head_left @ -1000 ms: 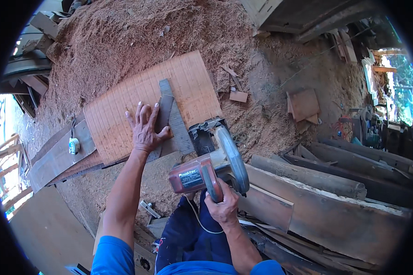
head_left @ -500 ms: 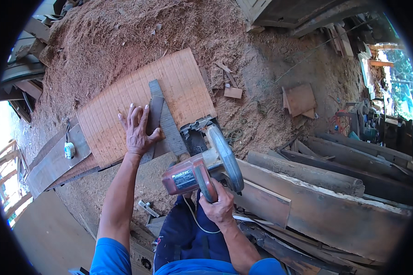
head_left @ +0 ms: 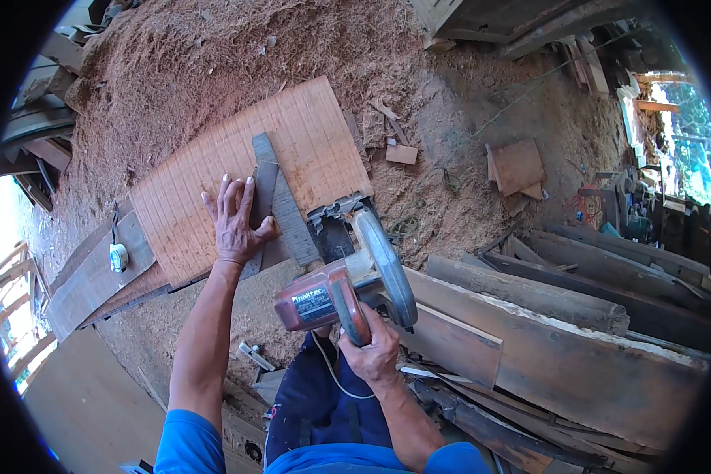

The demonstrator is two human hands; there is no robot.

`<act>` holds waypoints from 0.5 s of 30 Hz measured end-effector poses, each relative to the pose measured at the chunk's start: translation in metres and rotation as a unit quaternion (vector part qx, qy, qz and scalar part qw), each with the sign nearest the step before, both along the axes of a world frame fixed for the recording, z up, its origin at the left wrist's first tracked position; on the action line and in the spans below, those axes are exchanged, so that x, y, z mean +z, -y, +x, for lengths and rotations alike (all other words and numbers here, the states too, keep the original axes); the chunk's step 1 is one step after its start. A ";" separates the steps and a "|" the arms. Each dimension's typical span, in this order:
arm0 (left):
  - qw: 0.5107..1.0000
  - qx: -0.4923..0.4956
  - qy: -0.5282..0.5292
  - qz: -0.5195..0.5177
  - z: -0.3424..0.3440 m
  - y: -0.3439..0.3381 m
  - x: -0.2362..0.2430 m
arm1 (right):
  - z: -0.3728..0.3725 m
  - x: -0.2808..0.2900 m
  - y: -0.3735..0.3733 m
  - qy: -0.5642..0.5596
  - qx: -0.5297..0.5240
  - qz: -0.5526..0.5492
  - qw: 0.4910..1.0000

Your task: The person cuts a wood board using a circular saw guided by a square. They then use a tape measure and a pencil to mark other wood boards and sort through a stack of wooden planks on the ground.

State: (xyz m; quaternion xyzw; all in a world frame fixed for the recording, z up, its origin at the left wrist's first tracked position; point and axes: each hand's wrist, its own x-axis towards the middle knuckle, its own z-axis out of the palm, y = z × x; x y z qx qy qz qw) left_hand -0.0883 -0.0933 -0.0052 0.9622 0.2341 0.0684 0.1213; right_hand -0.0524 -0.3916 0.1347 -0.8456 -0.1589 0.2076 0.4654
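A wide reddish-brown wood board [head_left: 189, 174] lies at a slant in front of me. On it rests a wooden square-like guide made of a grey strip [head_left: 292, 225] and a darker brown piece [head_left: 265, 189]. My left hand [head_left: 237, 221] lies over the board and the brown piece, fingers spread and pressing down. My right hand [head_left: 373, 352] is closed round the rear handle of a red and grey circular saw [head_left: 312, 299]. The saw's base plate meets the board's near right corner, beside the grey strip's lower end. Its blade is hidden from view.
A white tape measure [head_left: 118, 257] sits on a grey plank to the left. Long timbers [head_left: 561, 359] are stacked at the right. Sawdust [head_left: 292, 39] covers the ground ahead, with wood offcuts [head_left: 520, 168] on it. A pale power cord [head_left: 336, 375] hangs near my legs.
The saw has shifted very slightly to the left, with my right hand still on its handle. My left hand keeps its place over the guide.
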 end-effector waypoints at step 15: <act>0.991 -0.091 -0.054 -0.084 0.004 -0.005 0.027 | 0.008 0.012 -0.009 -0.009 -0.010 -0.014 1.000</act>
